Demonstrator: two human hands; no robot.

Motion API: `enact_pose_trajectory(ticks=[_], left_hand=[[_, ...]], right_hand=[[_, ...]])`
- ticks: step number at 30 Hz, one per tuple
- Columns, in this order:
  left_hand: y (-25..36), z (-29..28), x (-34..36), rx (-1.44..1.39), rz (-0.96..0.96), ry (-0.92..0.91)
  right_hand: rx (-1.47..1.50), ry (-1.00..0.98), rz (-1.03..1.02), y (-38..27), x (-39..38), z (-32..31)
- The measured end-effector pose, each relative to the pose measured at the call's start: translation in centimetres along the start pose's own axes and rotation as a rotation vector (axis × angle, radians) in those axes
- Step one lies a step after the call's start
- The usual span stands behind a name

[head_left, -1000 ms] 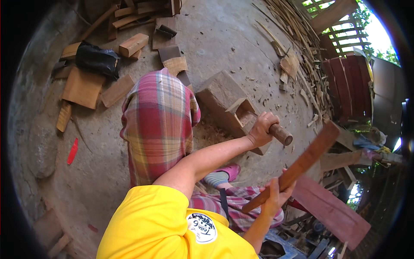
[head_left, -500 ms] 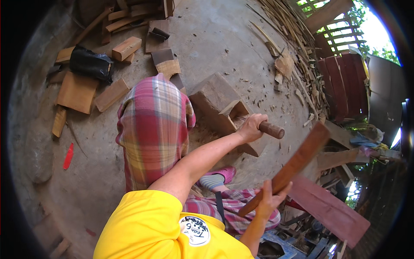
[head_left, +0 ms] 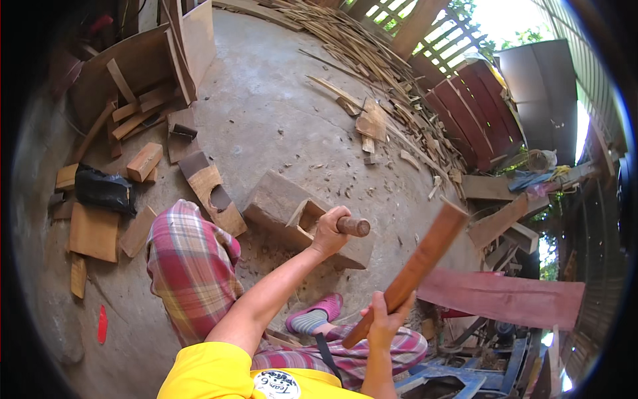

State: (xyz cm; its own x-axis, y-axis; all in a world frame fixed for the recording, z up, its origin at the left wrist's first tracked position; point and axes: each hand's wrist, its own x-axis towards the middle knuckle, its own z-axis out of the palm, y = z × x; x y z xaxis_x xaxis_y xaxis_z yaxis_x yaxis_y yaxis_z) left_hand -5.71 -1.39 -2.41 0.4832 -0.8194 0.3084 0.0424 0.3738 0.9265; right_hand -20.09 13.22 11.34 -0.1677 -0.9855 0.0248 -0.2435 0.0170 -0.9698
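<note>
My left hand (head_left: 327, 233) is wrapped round a tool with a thick round wooden handle (head_left: 354, 227). The handle's butt end sticks out toward the right, and the tool's other end, probably a chisel blade, is hidden by my hand and the wood. Beneath that hand a big wooden block (head_left: 272, 206) lies on the floor, with a squared hollow (head_left: 307, 217) cut in it. To the right, my right hand (head_left: 385, 322) grips a long reddish-brown wooden stick (head_left: 425, 256) near its lower end. The stick slants up to the right, apart from the handle.
A plank with a round cutout (head_left: 216, 196) lies left of the block. Further left are wood offcuts (head_left: 94, 233) and a black wrapped bundle (head_left: 105, 189). Wood strips (head_left: 359, 46) pile along the far side. A reddish board (head_left: 505, 297) and blue metal frame (head_left: 458, 376) stand right.
The view has tilted up, so the scene sits lower and further left. My left hand still holds the tool at the hollow; my right hand still holds the stick raised.
</note>
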Motion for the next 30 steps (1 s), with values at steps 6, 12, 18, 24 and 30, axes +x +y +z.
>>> enact_pose_trajectory(ticks=[6, 12, 18, 24, 30], left_hand=[[-0.8, -0.1, -0.4, 0.107, -0.046, -0.076], [-1.6, -0.1, -0.9, 0.127, 0.062, -0.129], [-1.9, -0.3, -0.4, 0.031, -0.043, -0.092], [-0.2, -0.6, 0.8, -0.001, -0.126, 0.069], [0.2, 0.4, 0.2, 0.044, 0.146, -0.02]], right_hand=[[-0.088, 0.006, 0.071, 0.0, -0.4, 1.8], [-0.138, -0.184, 0.107, 0.7, -0.6, 1.1], [-0.038, -0.07, -0.13, 1.0, -0.7, 1.2], [-0.082, -0.192, 0.247, 2.7, -1.1, 2.6], [-0.036, 0.016, -0.075, 0.1, -1.6, 0.6]])
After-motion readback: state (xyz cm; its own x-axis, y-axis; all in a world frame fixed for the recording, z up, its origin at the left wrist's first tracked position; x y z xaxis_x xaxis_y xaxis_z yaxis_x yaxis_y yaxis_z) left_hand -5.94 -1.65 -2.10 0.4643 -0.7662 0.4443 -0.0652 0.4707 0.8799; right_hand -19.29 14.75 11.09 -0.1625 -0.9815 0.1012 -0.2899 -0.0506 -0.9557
